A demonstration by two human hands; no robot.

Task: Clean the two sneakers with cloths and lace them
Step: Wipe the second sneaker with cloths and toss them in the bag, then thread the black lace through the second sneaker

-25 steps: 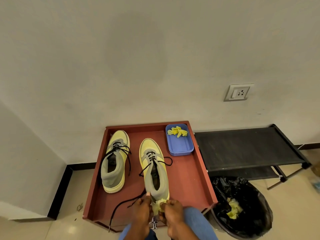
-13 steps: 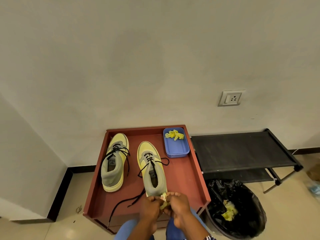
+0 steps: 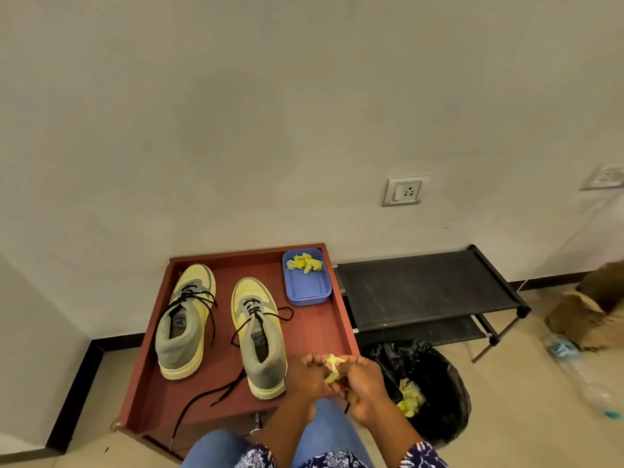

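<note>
Item: yellow cloth (image 3: 332, 366), crumpled. Held between both hands over the near right corner of the red tray (image 3: 341, 319). Left hand (image 3: 307, 374): fingers curled, tips closed on the cloth's left side. Right hand (image 3: 363, 383): fingers curled round the cloth's right side, a tuft showing above the knuckles. The two hands touch each other around the wad.

Item: right sneaker (image 3: 260, 336), yellow and grey, toe toward the wall. Stands on the tray just left of the left hand, heel beside the wrist. Black lace threaded through the upper eyelets, ends loose. Insole carries a small mark; not legible.

Item: loose black lace (image 3: 202, 400). Trails from under the right sneaker's heel across the tray floor and over its near edge.

Item: left sneaker (image 3: 185, 319), same pair, laced in black, well left of the hands and parallel to its mate. Insole label present; too small to read.

Item: blue tub (image 3: 307, 288), far right corner of the tray. Contains several yellow cloth scraps (image 3: 304, 263) at its far end.

Item: black bin (image 3: 435, 390), bag-lined, on the floor right of the tray, just beside the right hand. Used yellow cloths (image 3: 410, 398) lie inside.

Item: black rack (image 3: 425, 288), against the wall, right of the tray.

Item: wall socket (image 3: 403, 191), above the rack. No writing readable.
</note>
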